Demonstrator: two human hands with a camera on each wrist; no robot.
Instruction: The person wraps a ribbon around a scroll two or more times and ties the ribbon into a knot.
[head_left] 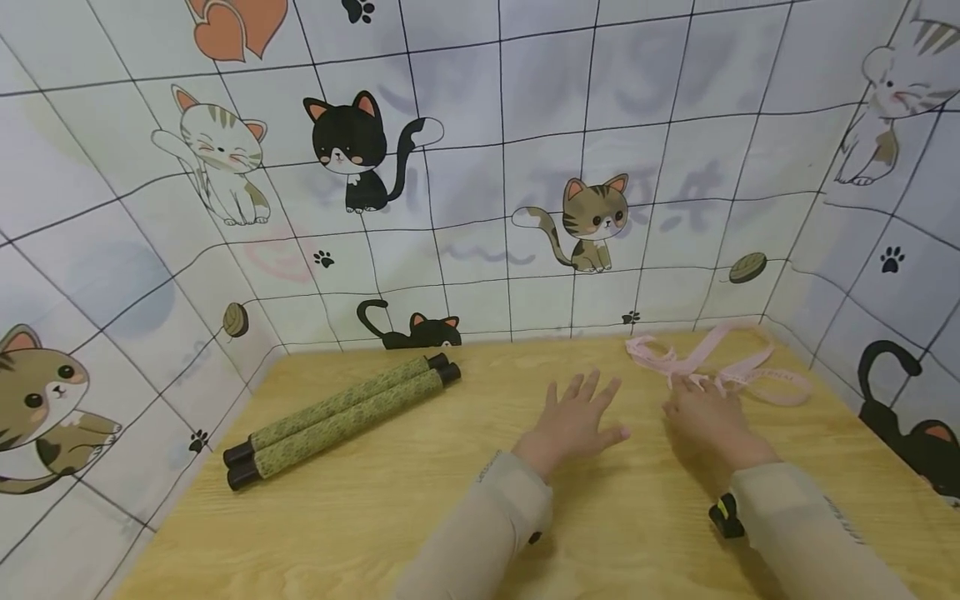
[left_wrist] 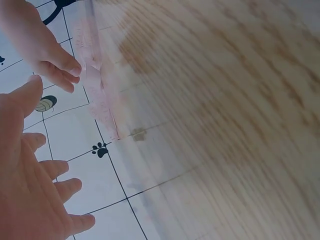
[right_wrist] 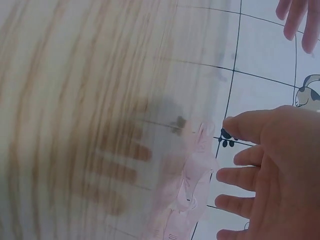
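A thin pink ribbon (head_left: 750, 371) with faint printed marks lies in loose loops at the far right of the table. My right hand (head_left: 708, 417) is at the ribbon's near side, its fingertips close to it. In the right wrist view the fingers of my right hand (right_wrist: 280, 175) look spread, with the ribbon (right_wrist: 192, 180) just past their tips. Whether they touch it I cannot tell. To the left, my left hand (head_left: 573, 421) hovers palm down over the table with fingers spread. It holds nothing, as the left wrist view of the left hand (left_wrist: 35, 185) also shows.
Two green patterned rods (head_left: 345, 412) with black ends lie side by side, slanting across the left of the wooden table (head_left: 390, 517). Walls (head_left: 480, 192) covered in cat-print sheeting rise behind and at both sides. A small black-and-yellow item (head_left: 726, 517) sits at my right cuff.
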